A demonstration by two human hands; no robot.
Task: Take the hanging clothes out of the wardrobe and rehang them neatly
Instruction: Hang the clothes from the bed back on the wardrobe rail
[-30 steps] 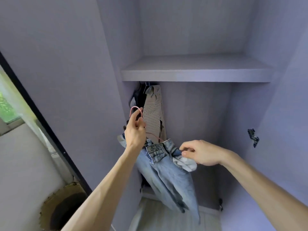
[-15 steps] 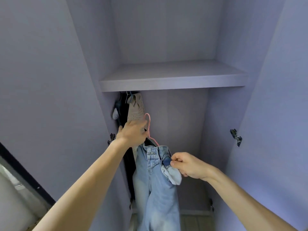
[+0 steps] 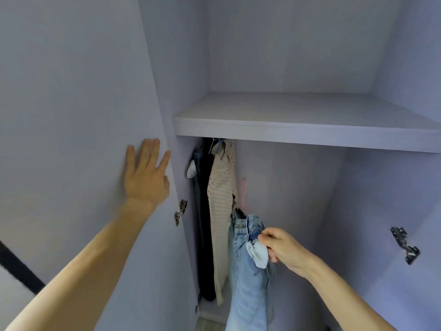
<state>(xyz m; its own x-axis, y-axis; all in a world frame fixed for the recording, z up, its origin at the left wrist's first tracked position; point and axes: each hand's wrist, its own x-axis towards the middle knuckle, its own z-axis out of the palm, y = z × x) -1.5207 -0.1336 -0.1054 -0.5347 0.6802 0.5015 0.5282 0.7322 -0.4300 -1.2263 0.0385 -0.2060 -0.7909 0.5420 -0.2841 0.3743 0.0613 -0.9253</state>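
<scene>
Pinching jeans [image 3: 245,285]: right hand [image 3: 284,249] | left hand [image 3: 145,180] spread flat, apparently touching door [image 3: 71,111]

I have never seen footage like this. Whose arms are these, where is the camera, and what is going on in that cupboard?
There is no machine here. These are a person's two bare arms, filmed by one wide-angle camera worn on the head, looking forward and down. The left hand lies open, fingers straight, against the pale panel at the wardrobe's left. The right hand pinches the waistband of the light blue jeans, whose legs hang down. A blurred pink hanger shows just above them. Under the shelf, a beige dotted shirt and a dark garment hang at the left end.
</scene>
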